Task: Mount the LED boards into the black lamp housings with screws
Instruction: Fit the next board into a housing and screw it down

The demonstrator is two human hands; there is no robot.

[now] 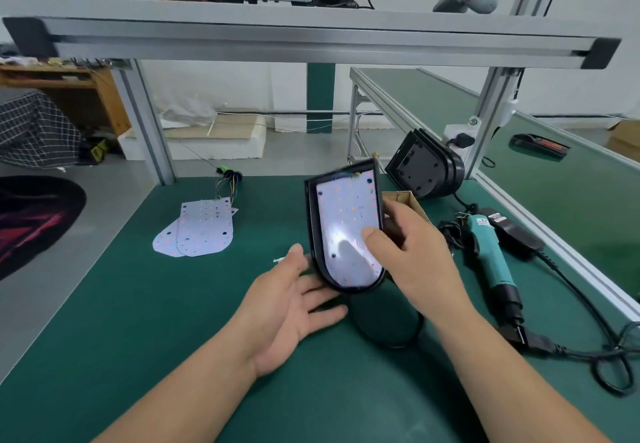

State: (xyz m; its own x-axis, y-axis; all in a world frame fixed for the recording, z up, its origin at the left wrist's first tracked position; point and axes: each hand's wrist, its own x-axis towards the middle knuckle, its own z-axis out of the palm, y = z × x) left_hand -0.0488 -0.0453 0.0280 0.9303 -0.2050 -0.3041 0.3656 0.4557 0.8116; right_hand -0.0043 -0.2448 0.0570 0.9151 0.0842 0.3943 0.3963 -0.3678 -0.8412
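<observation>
A black lamp housing (311, 231) with a white LED board (346, 214) lying inside it is held tilted above the green mat. My right hand (412, 252) grips its right side, thumb pressed on the board. My left hand (294, 300) lies palm up with straight fingers under the housing's lower left edge. Two loose LED boards (197, 231) with a wire bundle (227, 179) lie overlapped on the mat to the left. Several more black housings (426, 169) stand stacked at the back right.
A teal electric screwdriver (491, 255) with its black cable (588, 352) lies on the right. A small cardboard box (408, 200) sits behind my right hand. An aluminium frame post (149, 124) and shelf rail (311, 41) bound the bench (138, 321).
</observation>
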